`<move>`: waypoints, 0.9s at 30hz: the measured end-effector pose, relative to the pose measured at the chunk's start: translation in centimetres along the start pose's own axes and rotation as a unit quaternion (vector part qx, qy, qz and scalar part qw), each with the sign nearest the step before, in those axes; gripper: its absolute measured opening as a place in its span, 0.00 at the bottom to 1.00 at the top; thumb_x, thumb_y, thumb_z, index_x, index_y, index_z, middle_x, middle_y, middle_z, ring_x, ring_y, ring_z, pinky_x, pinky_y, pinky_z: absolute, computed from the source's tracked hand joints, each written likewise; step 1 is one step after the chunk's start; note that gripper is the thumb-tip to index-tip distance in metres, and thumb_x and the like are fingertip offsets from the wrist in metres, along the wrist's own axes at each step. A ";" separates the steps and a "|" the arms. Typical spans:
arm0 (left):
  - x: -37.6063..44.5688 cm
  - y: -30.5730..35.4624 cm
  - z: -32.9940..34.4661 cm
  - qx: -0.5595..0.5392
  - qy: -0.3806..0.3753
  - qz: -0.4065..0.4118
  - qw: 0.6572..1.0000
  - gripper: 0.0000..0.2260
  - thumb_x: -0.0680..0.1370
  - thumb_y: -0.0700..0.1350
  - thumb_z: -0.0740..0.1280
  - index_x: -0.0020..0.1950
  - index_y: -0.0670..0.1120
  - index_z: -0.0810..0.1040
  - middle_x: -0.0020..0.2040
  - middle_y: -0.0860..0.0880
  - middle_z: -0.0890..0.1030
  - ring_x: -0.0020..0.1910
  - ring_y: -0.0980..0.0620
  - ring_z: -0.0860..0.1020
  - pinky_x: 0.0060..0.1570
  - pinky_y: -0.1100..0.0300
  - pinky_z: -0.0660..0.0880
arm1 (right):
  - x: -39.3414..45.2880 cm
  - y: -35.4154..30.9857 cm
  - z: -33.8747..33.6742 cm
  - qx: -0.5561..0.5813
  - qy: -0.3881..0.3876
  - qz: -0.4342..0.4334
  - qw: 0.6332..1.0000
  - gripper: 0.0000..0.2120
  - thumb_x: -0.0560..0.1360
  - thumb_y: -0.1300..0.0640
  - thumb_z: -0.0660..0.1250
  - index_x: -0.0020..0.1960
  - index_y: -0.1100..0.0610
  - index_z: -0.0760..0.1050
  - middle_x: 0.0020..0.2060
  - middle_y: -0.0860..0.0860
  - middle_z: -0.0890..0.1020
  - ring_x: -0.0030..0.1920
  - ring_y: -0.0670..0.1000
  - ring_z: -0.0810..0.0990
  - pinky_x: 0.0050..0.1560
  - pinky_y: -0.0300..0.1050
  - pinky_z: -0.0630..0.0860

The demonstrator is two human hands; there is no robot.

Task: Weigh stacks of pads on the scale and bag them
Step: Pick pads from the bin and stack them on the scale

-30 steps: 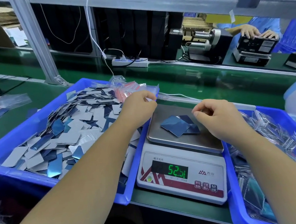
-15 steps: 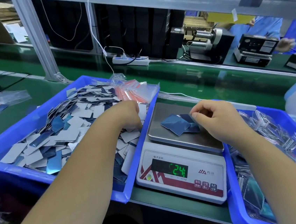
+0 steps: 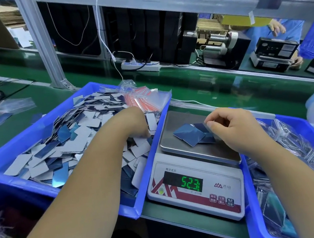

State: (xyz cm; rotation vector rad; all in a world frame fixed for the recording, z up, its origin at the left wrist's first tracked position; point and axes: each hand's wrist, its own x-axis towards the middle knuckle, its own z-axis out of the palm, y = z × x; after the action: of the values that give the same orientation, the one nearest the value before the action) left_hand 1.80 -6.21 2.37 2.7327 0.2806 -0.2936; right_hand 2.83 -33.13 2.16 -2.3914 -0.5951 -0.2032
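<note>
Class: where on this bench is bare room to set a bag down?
Free: the green belt beyond the scale, short of the power strip. Crowded: left bin heaped with pads; right bin full of bags.

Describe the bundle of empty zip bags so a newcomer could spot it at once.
Start at the big blue bin left of the scale, heaped with grey and blue pads. At its far right corner lies the bundle of empty zip bags: clear plastic with red-orange seal strips, the only red in that bin.
</note>
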 end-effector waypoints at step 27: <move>-0.9 0.2 0.2 0.118 -0.132 0.043 0.983 0.25 0.69 0.46 0.79 0.61 0.53 0.72 0.48 0.54 0.72 0.48 0.47 0.78 0.42 0.53 0.78 | 0.1 0.5 0.2 -0.014 -0.006 -0.008 1.000 0.11 0.76 0.58 0.68 0.38 0.44 0.79 0.32 0.38 0.81 0.35 0.40 0.77 0.34 0.28 0.70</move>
State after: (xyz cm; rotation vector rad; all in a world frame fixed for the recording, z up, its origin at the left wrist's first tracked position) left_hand 0.94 -6.58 2.46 2.8803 0.0557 -0.6973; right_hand 3.14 -33.29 1.79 -2.4164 -0.6201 -0.2053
